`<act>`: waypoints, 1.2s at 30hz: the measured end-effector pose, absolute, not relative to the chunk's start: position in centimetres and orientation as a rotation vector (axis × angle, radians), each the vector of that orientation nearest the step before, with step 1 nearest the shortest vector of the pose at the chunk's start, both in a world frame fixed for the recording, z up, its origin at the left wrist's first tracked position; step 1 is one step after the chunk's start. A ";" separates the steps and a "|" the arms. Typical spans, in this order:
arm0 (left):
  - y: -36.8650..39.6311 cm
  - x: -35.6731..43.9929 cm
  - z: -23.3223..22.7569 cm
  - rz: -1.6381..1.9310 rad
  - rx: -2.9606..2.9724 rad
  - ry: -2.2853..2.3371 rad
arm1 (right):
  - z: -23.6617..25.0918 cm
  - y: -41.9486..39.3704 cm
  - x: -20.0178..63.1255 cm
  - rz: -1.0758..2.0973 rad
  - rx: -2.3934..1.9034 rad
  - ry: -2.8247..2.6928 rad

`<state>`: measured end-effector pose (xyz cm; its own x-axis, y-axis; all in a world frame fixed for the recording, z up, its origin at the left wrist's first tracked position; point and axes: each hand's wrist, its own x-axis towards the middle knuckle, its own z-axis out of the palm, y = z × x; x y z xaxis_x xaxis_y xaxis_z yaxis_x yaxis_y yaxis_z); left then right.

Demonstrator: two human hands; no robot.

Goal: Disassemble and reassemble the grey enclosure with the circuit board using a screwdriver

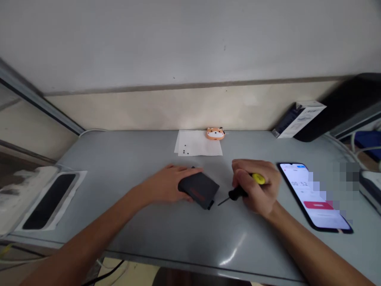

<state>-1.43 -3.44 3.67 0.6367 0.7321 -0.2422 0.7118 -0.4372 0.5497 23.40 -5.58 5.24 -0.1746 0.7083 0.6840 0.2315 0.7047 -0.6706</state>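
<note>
My left hand [169, 183] grips the left end of a dark, flat rectangular case [200, 188] with faint reddish lettering on top. Its kind is not clear; a small black piece sticks out at its near right corner. My right hand [258, 186] is closed around a screwdriver [235, 194] with a black and yellow handle. The thin shaft points left and down, its tip close to the case's right corner but apart from it. Beyond the case, several tiny dark screw-like bits [184, 151] lie on white paper [198, 143].
An orange animal-faced case [215, 133] sits on the paper by the wall. To the right lie a phone showing a timer [312, 198] and a leaning box [299, 119]. At left are a dark phone-like slab [50, 200] and a white power strip [26, 194] on the grey table [139, 242].
</note>
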 end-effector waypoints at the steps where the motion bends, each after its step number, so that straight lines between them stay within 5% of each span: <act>1: -3.7 -0.8 3.5 0.018 2.267 1.155 | 5.2 -5.4 23.5 0.464 -0.746 -1.757; 20: -4.2 2.6 1.3 0.378 2.265 1.271 | 3.5 -3.9 24.7 0.188 -0.886 -1.192; 36: -2.9 -1.2 0.9 0.437 2.154 1.060 | 3.3 -4.4 23.1 0.305 -0.870 -1.672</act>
